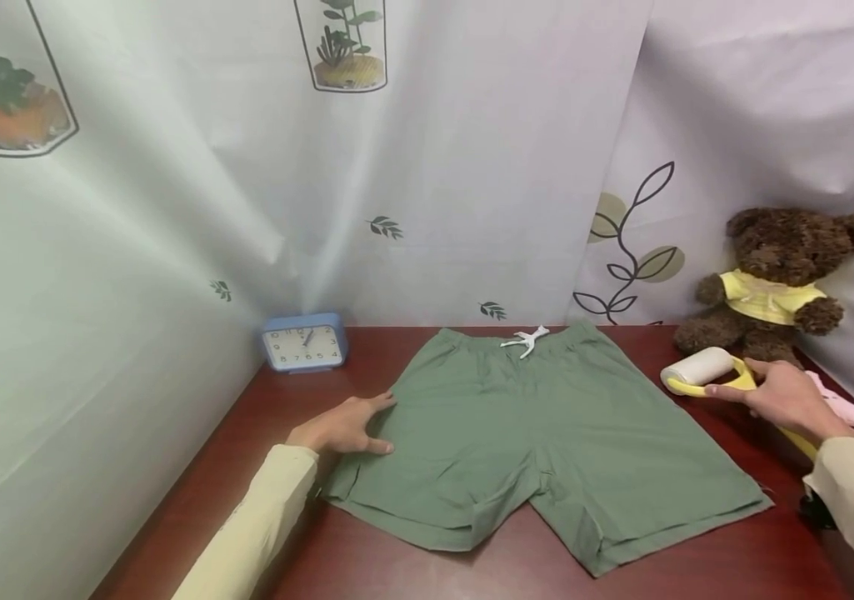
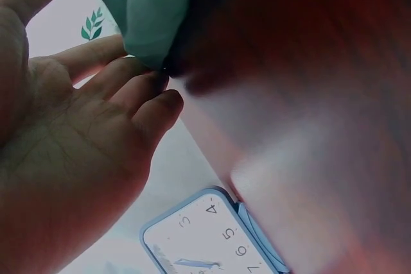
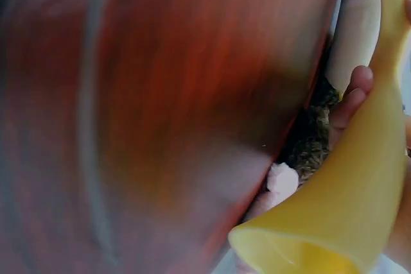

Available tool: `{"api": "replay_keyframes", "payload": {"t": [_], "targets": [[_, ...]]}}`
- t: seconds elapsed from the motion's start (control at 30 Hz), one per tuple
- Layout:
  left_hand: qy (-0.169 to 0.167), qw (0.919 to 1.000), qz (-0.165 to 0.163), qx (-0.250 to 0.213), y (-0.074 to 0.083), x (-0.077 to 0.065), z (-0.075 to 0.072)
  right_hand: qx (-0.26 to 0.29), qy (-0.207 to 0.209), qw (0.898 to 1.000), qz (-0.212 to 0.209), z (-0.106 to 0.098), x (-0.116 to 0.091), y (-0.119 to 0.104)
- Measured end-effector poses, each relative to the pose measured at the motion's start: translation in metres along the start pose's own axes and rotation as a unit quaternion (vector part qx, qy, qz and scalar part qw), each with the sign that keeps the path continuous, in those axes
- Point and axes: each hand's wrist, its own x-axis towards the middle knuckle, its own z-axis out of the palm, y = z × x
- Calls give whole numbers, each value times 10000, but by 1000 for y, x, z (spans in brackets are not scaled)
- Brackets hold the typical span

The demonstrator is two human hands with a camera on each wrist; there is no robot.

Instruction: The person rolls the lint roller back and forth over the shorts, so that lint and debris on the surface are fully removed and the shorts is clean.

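Note:
Green shorts with a white drawstring lie spread flat on the dark red table, waistband towards the wall. My left hand rests at their left edge, thumb and fingers extended onto the cloth. In the left wrist view, the fingertips of the left hand meet a fold of the green cloth. My right hand grips the yellow handle of a lint roller, whose white roll points left beside the shorts' right edge. The handle's flared hollow end shows close up in the right wrist view.
A blue alarm clock stands at the back left. At the back right a brown teddy bear in a yellow shirt sits against the wall covering. Pink cloth lies behind my right hand, and a small black object is under the right sleeve.

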Motion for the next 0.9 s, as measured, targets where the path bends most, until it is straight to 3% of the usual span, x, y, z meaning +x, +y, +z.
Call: {"api": "replay_keyframes", "payload": {"t": [0.27,0.37,0.67,0.9], "targets": [[26,10000,-43,-13,0,0,-1,224,-135,9996,99,-8,10,-27],[-4,10000,-30,10,0,0,-1,301,-159,9994,-60,-7,17,-42],[-30,9999,-33,126,0,1,1,586,-286,9951,-744,13,43,-92],[-86,9995,-183,241,4,4,-1,861,-498,9899,-1013,31,64,-131]]}}
